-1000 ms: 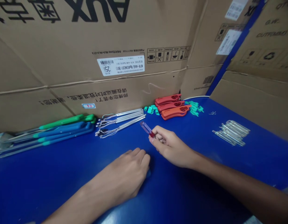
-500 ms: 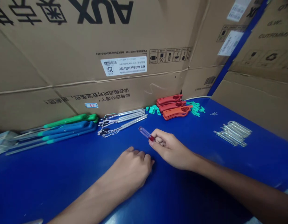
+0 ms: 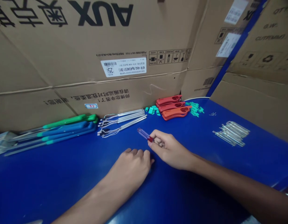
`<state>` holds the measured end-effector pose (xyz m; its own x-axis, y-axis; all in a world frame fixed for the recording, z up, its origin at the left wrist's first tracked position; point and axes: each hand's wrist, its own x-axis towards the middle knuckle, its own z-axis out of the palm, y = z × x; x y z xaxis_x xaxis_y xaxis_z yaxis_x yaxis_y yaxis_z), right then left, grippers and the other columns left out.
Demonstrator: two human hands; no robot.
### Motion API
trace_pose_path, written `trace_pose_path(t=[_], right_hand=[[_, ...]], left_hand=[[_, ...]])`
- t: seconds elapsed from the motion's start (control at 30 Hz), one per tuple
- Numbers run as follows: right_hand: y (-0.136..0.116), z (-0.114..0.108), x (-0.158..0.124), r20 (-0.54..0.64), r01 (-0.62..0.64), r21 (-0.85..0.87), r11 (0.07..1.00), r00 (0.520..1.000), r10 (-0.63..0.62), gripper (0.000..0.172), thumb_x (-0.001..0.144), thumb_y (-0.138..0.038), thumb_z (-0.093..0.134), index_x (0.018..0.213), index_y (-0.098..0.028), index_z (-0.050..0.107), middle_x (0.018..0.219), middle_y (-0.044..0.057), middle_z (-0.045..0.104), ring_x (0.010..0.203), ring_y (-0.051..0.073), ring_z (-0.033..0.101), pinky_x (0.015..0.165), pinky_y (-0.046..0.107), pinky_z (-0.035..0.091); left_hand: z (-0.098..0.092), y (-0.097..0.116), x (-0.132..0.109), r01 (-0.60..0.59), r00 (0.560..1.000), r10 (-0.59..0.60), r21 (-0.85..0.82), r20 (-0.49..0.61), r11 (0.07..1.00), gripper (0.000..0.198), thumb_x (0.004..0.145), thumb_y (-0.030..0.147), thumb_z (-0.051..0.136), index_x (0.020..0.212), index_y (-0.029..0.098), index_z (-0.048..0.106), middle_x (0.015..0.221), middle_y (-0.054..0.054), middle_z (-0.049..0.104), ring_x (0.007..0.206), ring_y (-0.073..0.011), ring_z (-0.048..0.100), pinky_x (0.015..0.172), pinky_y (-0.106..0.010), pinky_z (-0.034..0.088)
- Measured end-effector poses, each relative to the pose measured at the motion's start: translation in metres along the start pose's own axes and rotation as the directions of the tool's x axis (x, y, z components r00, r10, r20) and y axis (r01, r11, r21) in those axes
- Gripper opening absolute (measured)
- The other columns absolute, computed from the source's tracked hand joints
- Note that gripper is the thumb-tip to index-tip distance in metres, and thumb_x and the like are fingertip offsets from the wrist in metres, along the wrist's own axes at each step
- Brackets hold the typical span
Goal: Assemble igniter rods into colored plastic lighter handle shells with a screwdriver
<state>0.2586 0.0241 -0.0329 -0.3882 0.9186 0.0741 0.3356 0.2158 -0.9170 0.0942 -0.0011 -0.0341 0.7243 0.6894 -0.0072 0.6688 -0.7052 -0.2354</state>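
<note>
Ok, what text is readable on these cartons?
"AUX": large black print on the front carton
"KFR-46G/BpR3AES1 (B1)" and "25": white barcode label
"师傅您辛苦了": black print on the lower flap
"33": small blue-edged sticker
"G.W.": side carton
Upper-right labels: too small to read.

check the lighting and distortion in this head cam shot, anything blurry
In the head view, the wide lens bows the carton creases and stretches the blue worktop; light is dim and soft, with a dark shadow under the right hand; the small clear-and-red tool looks sharp, the thin wires by the metal rods soft.
</note>
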Motion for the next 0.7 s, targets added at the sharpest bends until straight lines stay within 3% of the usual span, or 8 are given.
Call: trace_pose_path(t=[0.23, 0.47, 0.57, 0.7], right_hand=[[0.002, 0.003, -0.002, 0.031, -0.006, 0.018, 1.0, 0.999, 0.005, 0.008, 0.087, -0.023, 0.052, 0.079, -0.021, 0.05, 0.055, -0.009, 0.039, 0.05, 0.008, 0.035, 0.048, 0.021, 0.03], [0.0, 0.0, -0.003, 0.062, -0.056, 0.108, 0.993, 0.997, 0.05, 0.005, 0.083, -0.019, 0.053, 0.078, -0.019, 0.05, 0.056, -0.008, 0.04, 0.05, 0.007, 0.032, 0.046, 0.021, 0.024], [-0.008, -0.005, -0.004, 0.131, -0.093, 0.192, 0.977, 0.989, 0.069, 0.007, 0.077, -0.016, 0.058, 0.081, -0.018, 0.053, 0.058, -0.009, 0.039, 0.051, 0.007, 0.031, 0.046, 0.02, 0.024], [-0.016, -0.009, -0.004, 0.104, -0.112, 0.233, 0.966, 0.991, 0.09, 0.023, 0.069, -0.02, 0.071, 0.086, -0.018, 0.055, 0.054, -0.011, 0.037, 0.049, 0.006, 0.03, 0.046, 0.02, 0.026]], left_hand=[[-0.007, 0.004, 0.0, 0.124, 0.99, -0.132, -0.152, -0.045, 0.981, 0.032, 0.096, 0.013, 0.038, 0.071, 0.013, 0.058, 0.058, -0.006, 0.062, 0.055, -0.0208, 0.064, 0.068, -0.035, 0.045], [-0.021, -0.002, -0.003, 0.264, 0.965, -0.255, -0.214, 0.067, 0.94, 0.04, 0.096, 0.022, 0.035, 0.068, 0.015, 0.063, 0.057, -0.007, 0.065, 0.05, -0.0197, 0.059, 0.066, -0.036, 0.04], [-0.022, -0.011, -0.003, 0.351, 0.928, -0.366, -0.486, 0.067, 0.801, 0.046, 0.097, 0.035, 0.035, 0.06, 0.017, 0.055, 0.05, 0.0, 0.055, 0.047, -0.0141, 0.048, 0.057, -0.029, 0.033], [-0.018, -0.021, 0.001, 0.327, 0.886, -0.445, -0.858, 0.131, 0.397, 0.051, 0.095, 0.052, 0.036, 0.058, 0.018, 0.046, 0.051, 0.004, 0.045, 0.048, -0.0103, 0.039, 0.047, -0.024, 0.024]])
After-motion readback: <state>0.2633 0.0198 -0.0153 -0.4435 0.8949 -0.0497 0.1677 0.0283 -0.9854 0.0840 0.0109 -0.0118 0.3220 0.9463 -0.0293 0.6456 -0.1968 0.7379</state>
